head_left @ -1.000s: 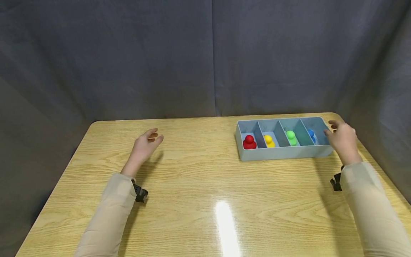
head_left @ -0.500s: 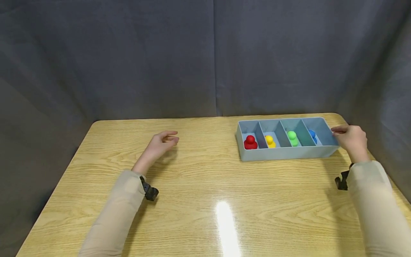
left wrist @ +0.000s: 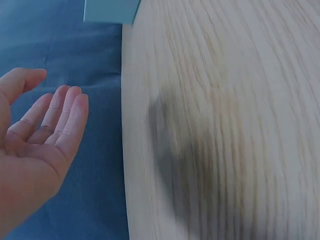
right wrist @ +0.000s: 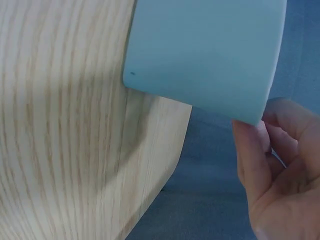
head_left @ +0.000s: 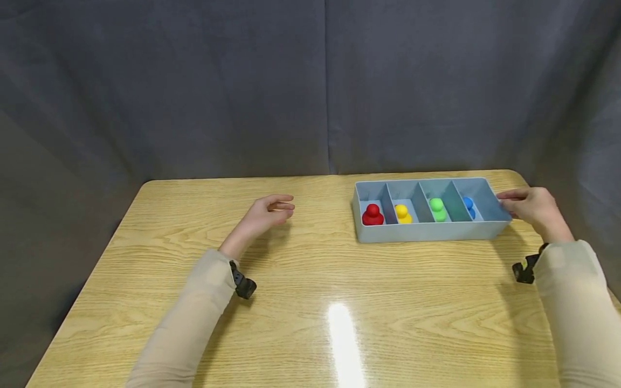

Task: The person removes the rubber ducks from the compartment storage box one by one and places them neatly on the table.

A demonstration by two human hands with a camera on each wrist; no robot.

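Observation:
A grey-blue tray (head_left: 427,231) with four compartments stands at the table's far right. From left to right its compartments hold a red piece (head_left: 372,214), a yellow piece (head_left: 402,213), a green piece (head_left: 437,208) and a blue piece (head_left: 468,207). My right hand (head_left: 526,206) grips the tray's right end wall (right wrist: 205,55), with curled fingers (right wrist: 250,160) against it. My left hand (head_left: 269,210) hovers over the bare table left of the tray, holding nothing. Its fingers (left wrist: 60,120) are relaxed, and a tray corner (left wrist: 111,11) shows ahead of them.
The wooden table (head_left: 310,280) has a rounded far right corner just behind the tray. A dark grey curtain (head_left: 310,86) closes off the back and sides. A black wrist camera (head_left: 242,284) sits under each beige sleeve.
My left hand has moved right across the table toward the tray. My right hand has closed on the tray's right end, and the tray has slid slightly left.

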